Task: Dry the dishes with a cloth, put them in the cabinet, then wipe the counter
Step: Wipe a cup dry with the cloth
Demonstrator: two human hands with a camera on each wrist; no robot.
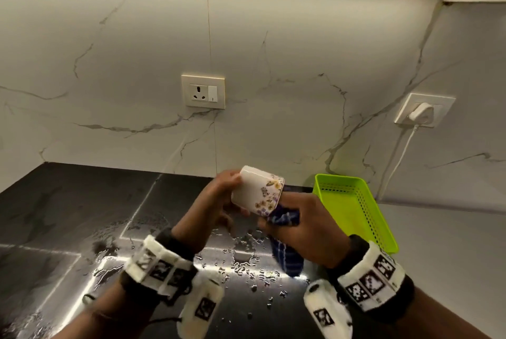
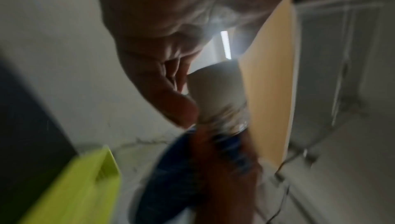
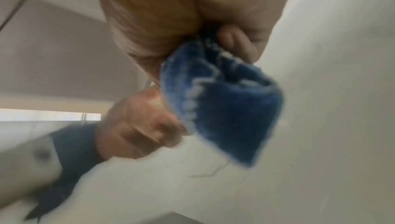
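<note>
A white cup (image 1: 256,190) with a flower band near its rim lies on its side in the air above the counter. My left hand (image 1: 219,196) grips its base end, fingers curled round it. My right hand (image 1: 304,229) holds a blue checked cloth (image 1: 284,218) bunched at the cup's mouth, and a tail of the cloth hangs down below the hand. The left wrist view is blurred and shows the cup (image 2: 215,95) with the cloth (image 2: 171,173) under it. In the right wrist view the cloth (image 3: 224,102) bulges out of my fist.
A lime green perforated basket (image 1: 356,210) stands at the right on the black counter (image 1: 68,201). Water drops and puddles (image 1: 246,262) lie on the counter below my hands. The marble wall carries a socket (image 1: 203,91) and a plugged-in charger (image 1: 420,113).
</note>
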